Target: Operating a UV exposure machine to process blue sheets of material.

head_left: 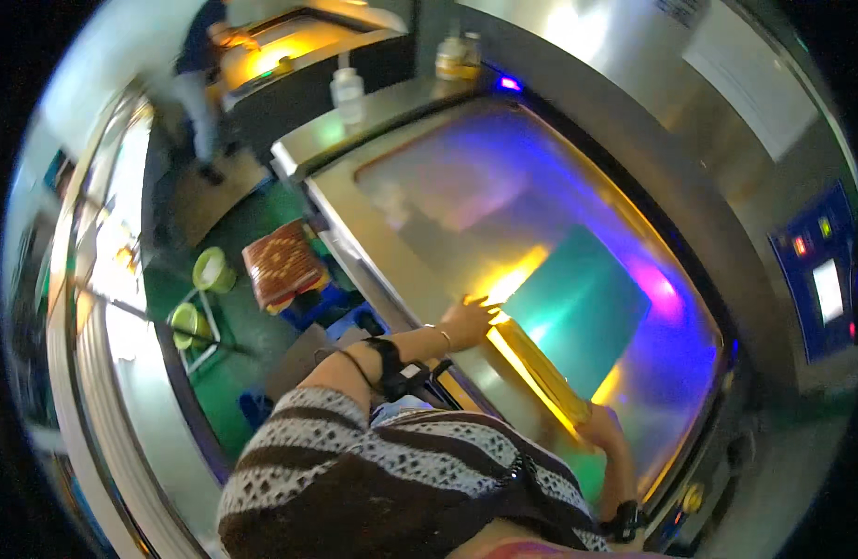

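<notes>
A flat green sheet (pixel 583 303) lies on the wide metal bed in front of me. Along its near edge runs a long shiny yellow strip (pixel 543 379); I cannot tell whether this is a separate piece or the sheet's own raised edge catching the light. My left hand (pixel 466 322) is closed at the strip's far left end, fingers partly lost in yellow glare. At the near right end, my right hand (pixel 600 429) grips the strip, its fingers curled around the edge and blurred.
The metal bed (pixel 424 256) has a raised border. A pump bottle (pixel 348 93) and smaller bottles (pixel 457 58) stand beyond it. At right is a control panel (pixel 814 270). On the left floor are a brown patterned bundle (pixel 282 265) and green buckets (pixel 213 270). Another person (pixel 201 70) works far left.
</notes>
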`<state>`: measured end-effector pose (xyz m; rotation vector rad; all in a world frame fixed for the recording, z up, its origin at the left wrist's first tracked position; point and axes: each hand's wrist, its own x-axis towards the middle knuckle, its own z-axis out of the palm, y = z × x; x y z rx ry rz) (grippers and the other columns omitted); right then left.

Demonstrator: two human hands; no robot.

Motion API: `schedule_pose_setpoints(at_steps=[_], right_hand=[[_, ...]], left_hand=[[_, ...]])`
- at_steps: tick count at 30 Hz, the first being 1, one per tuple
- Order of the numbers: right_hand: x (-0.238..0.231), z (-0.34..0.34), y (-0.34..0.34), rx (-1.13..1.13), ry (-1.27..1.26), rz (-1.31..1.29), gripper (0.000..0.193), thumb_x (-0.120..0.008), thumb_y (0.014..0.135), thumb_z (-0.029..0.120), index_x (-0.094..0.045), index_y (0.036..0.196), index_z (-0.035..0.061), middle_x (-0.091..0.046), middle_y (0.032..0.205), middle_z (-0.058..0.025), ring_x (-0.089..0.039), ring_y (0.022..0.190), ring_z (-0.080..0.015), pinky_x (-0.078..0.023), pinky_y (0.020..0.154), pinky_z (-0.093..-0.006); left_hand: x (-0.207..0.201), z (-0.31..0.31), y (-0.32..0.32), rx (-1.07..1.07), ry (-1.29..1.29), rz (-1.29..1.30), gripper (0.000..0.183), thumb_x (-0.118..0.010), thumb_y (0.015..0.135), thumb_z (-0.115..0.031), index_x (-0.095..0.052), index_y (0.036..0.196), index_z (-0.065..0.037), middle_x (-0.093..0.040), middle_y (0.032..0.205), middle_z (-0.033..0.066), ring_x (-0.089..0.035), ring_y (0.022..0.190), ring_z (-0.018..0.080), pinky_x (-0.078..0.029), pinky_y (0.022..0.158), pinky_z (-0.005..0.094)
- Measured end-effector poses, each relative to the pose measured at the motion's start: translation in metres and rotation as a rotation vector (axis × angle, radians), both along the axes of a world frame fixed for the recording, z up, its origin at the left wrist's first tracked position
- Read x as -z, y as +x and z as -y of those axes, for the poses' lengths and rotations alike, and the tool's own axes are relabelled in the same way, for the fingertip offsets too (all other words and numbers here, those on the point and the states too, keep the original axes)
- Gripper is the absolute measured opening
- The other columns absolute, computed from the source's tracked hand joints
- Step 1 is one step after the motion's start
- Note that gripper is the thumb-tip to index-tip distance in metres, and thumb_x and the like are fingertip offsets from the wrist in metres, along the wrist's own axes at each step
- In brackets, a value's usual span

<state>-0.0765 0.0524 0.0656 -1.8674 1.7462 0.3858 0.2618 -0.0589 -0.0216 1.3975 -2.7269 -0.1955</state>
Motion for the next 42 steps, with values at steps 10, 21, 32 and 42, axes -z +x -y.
schedule_pose_setpoints(at_steps=[10, 21, 32, 42], right_hand=[[-0.015, -0.011, 0.022, 0.050, -0.062, 0.156, 0.045, -0.071, 0.062, 0.034, -0.061, 0.097, 0.0086, -0.063, 0.085, -0.0154, -0.061, 0.079, -0.0307, -0.049, 0.069, -0.0379], [0.003, -0.010, 0.029, -0.073, -0.315, 0.198, 0.056, -0.073, 0.060, 0.027, -0.056, 0.111, 0.0118, -0.062, 0.087, -0.0141, -0.061, 0.079, -0.0307, -0.048, 0.071, -0.0386], [0.012, -0.017, 0.036, -0.065, -0.364, 0.103, 0.060, -0.075, 0.057, 0.031, -0.056, 0.112, 0.0145, -0.062, 0.089, -0.0122, -0.060, 0.079, -0.0295, -0.047, 0.071, -0.0400], [0.018, -0.014, 0.037, -0.097, -0.432, 0.116, 0.057, -0.073, 0.059, 0.022, -0.055, 0.112, 0.0114, -0.062, 0.088, -0.0138, -0.060, 0.079, -0.0313, -0.047, 0.071, -0.0398]], left_hand=[[0.007, -0.025, -0.002, -0.125, 0.008, -0.290, 0.032, -0.053, 0.079, -0.023, -0.054, 0.103, -0.003, -0.052, 0.107, 0.0096, -0.045, 0.107, 0.0248, -0.035, 0.092, 0.0389], [-0.004, -0.023, 0.000, -0.158, -0.174, -0.459, 0.019, -0.057, 0.072, -0.023, -0.053, 0.076, -0.005, -0.048, 0.082, 0.0103, -0.046, 0.084, 0.0260, -0.039, 0.079, 0.0357], [0.002, -0.020, 0.003, -0.177, -0.132, -0.469, 0.025, -0.061, 0.067, -0.022, -0.055, 0.083, -0.004, -0.051, 0.085, 0.0104, -0.046, 0.089, 0.0266, -0.039, 0.081, 0.0364], [0.011, -0.014, 0.007, -0.141, -0.174, -0.517, 0.036, -0.063, 0.066, -0.022, -0.055, 0.096, -0.004, -0.050, 0.085, 0.0094, -0.047, 0.087, 0.0263, -0.039, 0.082, 0.0356]])
